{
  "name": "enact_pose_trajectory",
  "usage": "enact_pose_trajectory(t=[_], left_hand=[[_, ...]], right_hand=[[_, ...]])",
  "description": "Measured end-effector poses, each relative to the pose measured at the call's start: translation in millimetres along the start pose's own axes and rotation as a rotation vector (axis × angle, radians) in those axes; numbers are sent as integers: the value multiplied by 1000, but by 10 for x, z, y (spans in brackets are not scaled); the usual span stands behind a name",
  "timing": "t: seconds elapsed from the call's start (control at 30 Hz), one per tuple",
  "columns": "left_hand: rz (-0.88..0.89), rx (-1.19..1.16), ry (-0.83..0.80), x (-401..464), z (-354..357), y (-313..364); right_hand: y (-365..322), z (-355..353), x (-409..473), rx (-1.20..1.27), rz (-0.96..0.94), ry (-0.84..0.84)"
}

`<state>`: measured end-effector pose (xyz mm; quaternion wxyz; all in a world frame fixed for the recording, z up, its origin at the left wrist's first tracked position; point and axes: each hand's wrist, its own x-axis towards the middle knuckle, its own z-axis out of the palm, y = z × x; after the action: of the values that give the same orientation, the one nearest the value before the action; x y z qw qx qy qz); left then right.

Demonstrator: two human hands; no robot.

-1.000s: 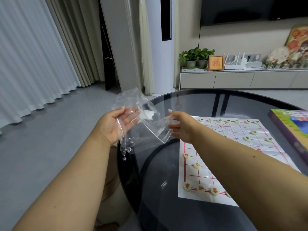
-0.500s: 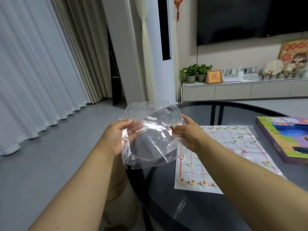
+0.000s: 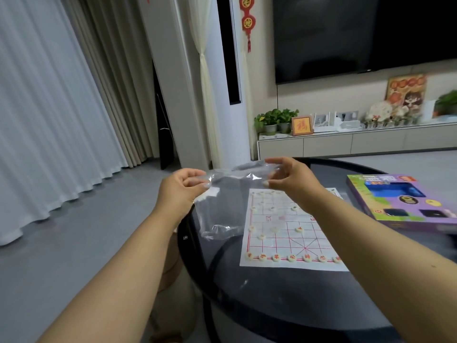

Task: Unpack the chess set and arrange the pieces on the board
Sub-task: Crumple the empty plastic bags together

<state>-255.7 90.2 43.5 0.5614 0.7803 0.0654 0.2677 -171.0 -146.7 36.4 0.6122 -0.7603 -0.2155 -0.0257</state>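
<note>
A clear empty plastic bag (image 3: 223,201) hangs stretched between both hands above the left edge of the round table. My left hand (image 3: 181,190) pinches its left top corner and my right hand (image 3: 289,179) pinches its right top edge. Behind and right of the bag lies the white paper chess board (image 3: 291,264) with red grid lines. Round cream chess pieces (image 3: 291,257) with red characters line its near edge, and others stand scattered further up the grid. My right forearm hides the board's right side.
The dark glass round table (image 3: 284,305) fills the lower right. A purple game box (image 3: 405,201) lies on it at the right. Beyond are a low cabinet (image 3: 346,142) with plants, a wall television (image 3: 366,35) and curtains (image 3: 49,107) on the left.
Both hands have drawn apart and taken the bag by its top edge, so it now hangs flat and stretched instead of bunched. The camera view has tilted upward.
</note>
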Motion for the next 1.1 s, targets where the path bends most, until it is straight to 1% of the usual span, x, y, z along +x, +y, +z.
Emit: enact_pose_trajectory(t=[0.13, 0.23, 0.3, 0.37, 0.43, 0.5, 0.57, 0.6, 0.7, 0.8, 0.87, 0.93, 1.0, 1.03, 1.1], left_hand=[[48, 200, -11, -70, -34, 118], [109, 338, -20, -125, -72, 223], [137, 505, -59, -144, -90, 269], [166, 667, -123, -168, -88, 330], [194, 719, -239, -267, -32, 459], [191, 656, -357, -373, 88, 560], [193, 528, -409, -480, 242, 615], [181, 454, -400, -526, 315, 616], [125, 207, -280, -576, 440, 505], [31, -19, -158, -639, 486, 430], [-39, -167, -97, -694, 520, 409], [-97, -281, -56, -747, 565, 411], [-157, -366, -25, -774, 616, 406], [-172, -392, -18, -780, 638, 395], [-152, -379, -2, -785, 648, 357]], right_hand=[[-68, -145, -149, -243, -59, 74], [-134, -260, -219, -332, -100, 100], [-190, -331, -239, -404, -151, 131], [-277, -389, -255, -421, -187, 111], [-409, -415, -306, -378, -176, 22], [-549, -402, -386, -357, -167, -70], [-667, -364, -459, -331, -207, -105], [-703, -347, -490, -306, -223, -95], [-716, -367, -552, -288, -192, 30], [-580, -417, -710, -182, -29, 131], [-423, -378, -836, -59, 119, 109], [-272, -260, -949, 77, 223, 52], [-151, -150, -1018, 257, 242, 77], [-122, -120, -1045, 282, 217, 115], [-113, -104, -1084, 241, 139, 182]])
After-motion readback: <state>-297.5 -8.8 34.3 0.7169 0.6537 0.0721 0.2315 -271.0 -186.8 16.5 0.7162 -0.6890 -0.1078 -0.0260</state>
